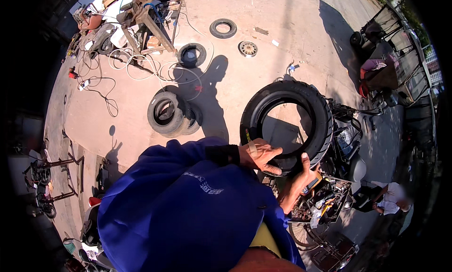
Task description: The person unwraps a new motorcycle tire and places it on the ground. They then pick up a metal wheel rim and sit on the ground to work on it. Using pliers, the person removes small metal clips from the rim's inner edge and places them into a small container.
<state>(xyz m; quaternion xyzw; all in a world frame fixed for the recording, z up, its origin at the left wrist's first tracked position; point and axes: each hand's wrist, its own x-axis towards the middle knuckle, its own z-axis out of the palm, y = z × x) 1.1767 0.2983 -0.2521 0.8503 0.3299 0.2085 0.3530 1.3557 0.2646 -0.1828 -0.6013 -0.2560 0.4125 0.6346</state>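
Note:
A large black motorcycle tyre (250, 113) is tilted up in front of me, with the ground showing through its hole. My left hand (260, 155) grips its near left part, fingers over the inner edge; a tan strip crosses the back of this hand. At the near right edge, my right hand (301, 180) holds the tyre with its thumb up along the tread. The fingers of that hand are mostly hidden. A small yellow and red mark shows on the tyre's sidewall beside my left hand.
Stacked used tyres (165, 113) lie to the left, with single tyres (223, 28) and a wheel rim (247, 48) farther off. White hose (141, 60) loops near a cluttered bench (153, 27). A tool crate (329, 201) and a parked motorbike (351, 140) stand right; a seated person (391, 196) is beyond.

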